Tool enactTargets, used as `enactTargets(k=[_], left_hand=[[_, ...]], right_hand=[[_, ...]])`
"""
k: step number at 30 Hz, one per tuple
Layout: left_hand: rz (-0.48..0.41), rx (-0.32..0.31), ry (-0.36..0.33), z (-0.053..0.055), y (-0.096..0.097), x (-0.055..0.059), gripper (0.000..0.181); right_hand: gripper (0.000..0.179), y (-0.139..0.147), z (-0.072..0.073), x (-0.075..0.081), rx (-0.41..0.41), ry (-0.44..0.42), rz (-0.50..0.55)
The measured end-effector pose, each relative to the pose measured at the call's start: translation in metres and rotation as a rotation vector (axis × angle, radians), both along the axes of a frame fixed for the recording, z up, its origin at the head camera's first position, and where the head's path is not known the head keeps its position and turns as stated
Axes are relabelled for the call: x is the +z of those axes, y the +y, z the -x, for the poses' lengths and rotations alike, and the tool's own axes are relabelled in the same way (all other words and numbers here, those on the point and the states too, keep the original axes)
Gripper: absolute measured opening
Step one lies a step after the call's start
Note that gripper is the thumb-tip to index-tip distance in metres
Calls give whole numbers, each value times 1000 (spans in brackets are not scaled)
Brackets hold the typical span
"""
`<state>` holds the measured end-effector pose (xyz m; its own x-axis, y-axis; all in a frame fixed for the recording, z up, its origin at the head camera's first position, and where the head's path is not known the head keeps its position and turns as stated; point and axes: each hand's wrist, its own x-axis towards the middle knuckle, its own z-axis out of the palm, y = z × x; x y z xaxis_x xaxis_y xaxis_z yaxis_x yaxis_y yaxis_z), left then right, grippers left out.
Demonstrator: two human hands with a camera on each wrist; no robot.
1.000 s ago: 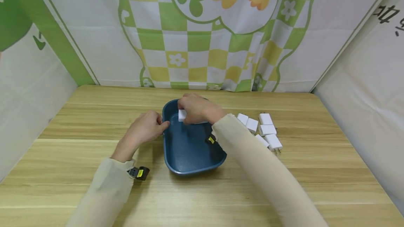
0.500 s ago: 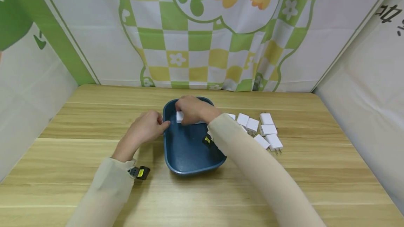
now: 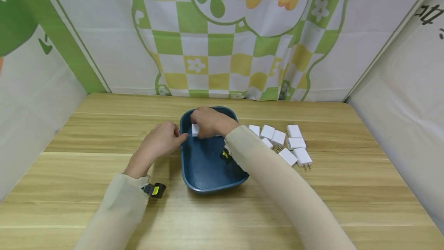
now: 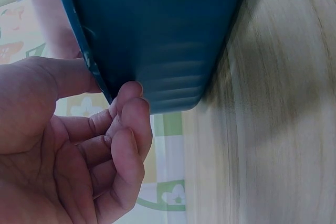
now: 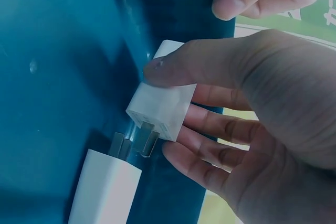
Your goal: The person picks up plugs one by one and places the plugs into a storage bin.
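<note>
A dark blue plastic bin [image 3: 208, 171] stands on the wooden table. At its left wall, my left hand [image 3: 160, 139] pinches the rim between thumb and curled fingers, as the left wrist view shows. Inside the bin near the far left corner, my right hand [image 3: 211, 122] holds a white charger plug [image 5: 167, 95] between the thumb and fingers, its metal prongs exposed. A second white charger plug [image 5: 106, 187] lies on the bin floor, prongs pointing toward the held one. In the head view, the right hand mostly covers this second charger.
To the right of the bin lie several white charger plugs [image 3: 288, 156] in a loose group, some with prongs showing. A patterned curtain [image 3: 218, 41] hangs behind the table's far edge [image 3: 138, 95]. White cloth walls [image 3: 399, 88] stand at the sides.
My right hand has moved slightly left with the charger plug, toward the bin's left wall. More of the loose chargers show past the right sleeve. The left hand keeps its grip on the rim.
</note>
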<state>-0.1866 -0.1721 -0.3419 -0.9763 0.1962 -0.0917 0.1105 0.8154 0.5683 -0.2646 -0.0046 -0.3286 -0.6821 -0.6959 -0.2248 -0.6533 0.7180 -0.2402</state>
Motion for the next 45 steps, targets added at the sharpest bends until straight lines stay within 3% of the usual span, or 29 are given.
enactTargets(k=[15, 45], left_hand=[[3, -5, 6, -1, 0, 2, 37], [9, 3, 0, 2, 1, -2, 38]], right_hand=[[10, -3, 7, -8, 2, 32, -5], [6, -10, 3, -17, 7, 62, -72]])
